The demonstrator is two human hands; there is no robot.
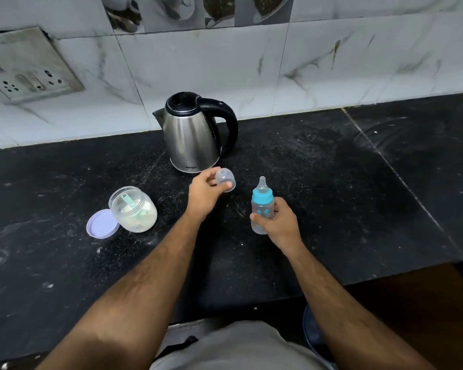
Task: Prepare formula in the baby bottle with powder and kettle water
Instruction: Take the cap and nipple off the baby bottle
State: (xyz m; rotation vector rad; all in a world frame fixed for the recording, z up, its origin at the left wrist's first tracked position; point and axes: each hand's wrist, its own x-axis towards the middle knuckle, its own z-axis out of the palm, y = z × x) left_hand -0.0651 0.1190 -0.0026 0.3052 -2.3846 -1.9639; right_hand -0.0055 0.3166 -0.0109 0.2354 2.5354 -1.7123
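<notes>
On the black stone bench [332, 182], the right hand [281, 222] was wrapped around the upright baby bottle [262, 209], its blue collar and teat in place. Left of it, the left hand [206, 192] pinched the clear cap [226, 180], apart from the bottle. Behind stood the steel kettle [193, 137]; further left sat the open powder jar [133, 209] with a green scoop [130, 204] inside, touching its lilac lid [102, 224].
</notes>
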